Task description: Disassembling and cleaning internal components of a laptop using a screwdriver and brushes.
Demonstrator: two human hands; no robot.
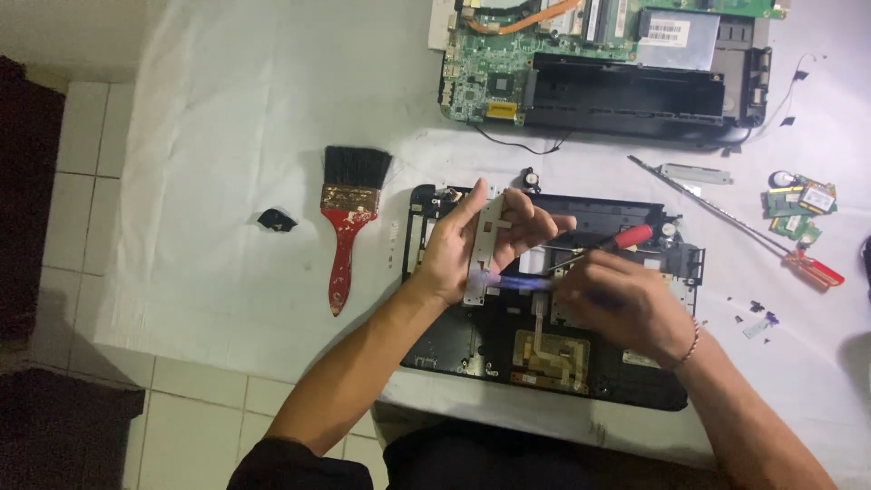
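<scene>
- Over the black laptop base shell (508, 354), right in the middle of the head view, we've got both hands busy above the white-covered bench (227, 118).
- Our left hand (467, 245) has its fingers (535, 222) clamped on a slim silver metal bracket (483, 249), held upright-ish, palm turned toward us.
- Our right hand (626, 304) is closed around a small screwdriver (590, 249) with a red cap; its shaft points toward the bracket's lower end. The exact contact point is kinda blurry, so we can't tell if the tip touches.
- A bluish strip (522, 283) runs between the two hands, too smeared to tell what it is.
- Left of the shell lies a paintbrush (347, 218) with a red handle and black bristles, and further left a small black scrap (276, 220).
- Up top sits the other laptop half with its green motherboard (490, 63) exposed.
- Off to the right: a long red-handled screwdriver (753, 231) lying diagonally, a silver bracket piece (694, 172) near its tip, a few little green circuit cards (798, 209), and some tiny loose bits (758, 319) near our right wrist.
</scene>
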